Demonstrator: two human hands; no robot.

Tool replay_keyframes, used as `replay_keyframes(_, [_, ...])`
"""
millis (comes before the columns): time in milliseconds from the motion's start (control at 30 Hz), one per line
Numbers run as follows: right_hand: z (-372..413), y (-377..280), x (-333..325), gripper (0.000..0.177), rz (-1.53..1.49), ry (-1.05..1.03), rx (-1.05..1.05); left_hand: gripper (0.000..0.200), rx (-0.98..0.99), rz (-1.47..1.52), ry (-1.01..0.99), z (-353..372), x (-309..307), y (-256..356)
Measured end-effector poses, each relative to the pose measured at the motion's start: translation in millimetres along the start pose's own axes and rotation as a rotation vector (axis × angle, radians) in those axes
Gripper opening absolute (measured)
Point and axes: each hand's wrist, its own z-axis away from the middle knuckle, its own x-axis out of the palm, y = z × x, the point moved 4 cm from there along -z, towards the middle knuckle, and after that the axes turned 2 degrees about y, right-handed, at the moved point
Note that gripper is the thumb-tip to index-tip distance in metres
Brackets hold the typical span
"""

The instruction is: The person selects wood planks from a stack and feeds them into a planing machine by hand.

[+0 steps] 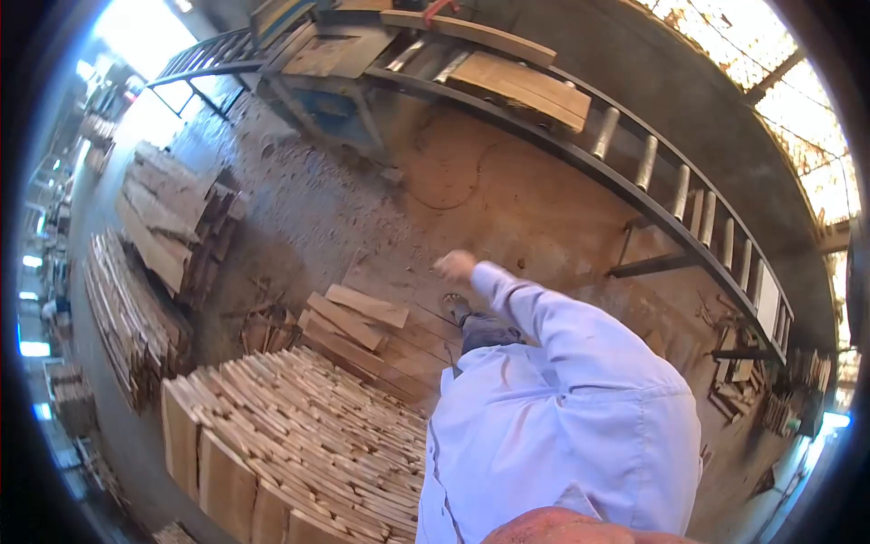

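My right hand [456, 266] is stretched out in front of my body at the end of a pale, long shirt sleeve [580, 335]. Its fingers look loosely curled, and I see nothing in them. Below it on the floor shows my foot [455, 306] in a sandal. Several loose planks [353, 317] lie nearest the hand, on the floor to its left. Closer to my body stands a large stack of sawn boards [299, 435], its ends facing up and outward. My left hand is out of the picture.
A roller conveyor [648, 163] runs across the far side, carrying wide boards [521, 86]. At its left end stands a blue machine table [335, 113]. More wood stacks [136, 308] [163, 213] rise at left. Scrap wood [739, 390] lies at right. Sawdust and chips cover the floor.
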Motion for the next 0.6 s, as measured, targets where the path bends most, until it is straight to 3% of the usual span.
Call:
replay_keyframes(33, [-20.1, 71.0, -58.0, 0.019, -0.603, 0.097, 0.191, 0.018, 0.007, -0.04, 0.0, 1.4, 3.0, 15.1])
replay_keyframes(100, [3.3, 98.7, -183.0, 0.029, -0.151, 0.675, 0.289, 0.017, 0.029, -0.112, 0.005, 3.4, 10.0, 42.1])
replay_keyframes(133, [43.6, 65.0, -240.2, 0.039, 0.175, 0.994, 0.136, 0.017, 0.04, -0.141, 0.008, 3.9, 13.8, 54.7])
replay_keyframes(167, [56.1, 76.8, -290.0, 0.044, 0.047, 1.094, 0.383, 0.017, 0.05, -0.171, 0.014, 5.6, 19.7, 67.1])
replay_keyframes(233, [87.5, 64.4, -361.9, 0.035, -0.165, 1.401, 0.4, 0.017, 0.071, -0.213, 0.033, 7.2, 30.7, 91.7])
replay_keyframes(267, [89.6, 78.9, -399.8, 0.037, -0.006, 1.472, 0.442, 0.017, 0.086, -0.226, 0.044, 8.0, 37.8, 104.9])
replay_keyframes(333, [90.5, 109.1, -456.0, 0.049, 0.001, 1.547, 0.437, 0.017, 0.123, -0.259, 0.069, 9.5, 45.5, 133.5])
replay_keyframes(467, [74.4, 139.7, -521.0, 0.075, -0.014, 1.291, 0.384, 0.017, 0.186, -0.278, 0.108, 12.9, 57.3, 181.5])
replay_keyframes(500, [66.6, 147.6, -535.0, 0.077, -0.095, 1.187, 0.348, 0.017, 0.193, -0.259, 0.119, 12.6, 58.9, 190.1])
replay_keyframes(533, [67.5, 137.7, -541.5, 0.073, 0.133, 1.276, 0.426, 0.017, 0.197, -0.243, 0.137, 10.8, 60.5, 196.1])
replay_keyframes(567, [65.8, 129.0, -548.8, 0.072, 0.018, 1.23, 0.452, 0.019, 0.169, -0.189, 0.146, 4.0, 59.7, 195.5])
replay_keyframes(600, [60.7, 133.6, -556.5, 0.071, 0.076, 1.324, 0.383, 0.02, 0.196, -0.28, 0.179, 7.5, 64.9, 204.5])
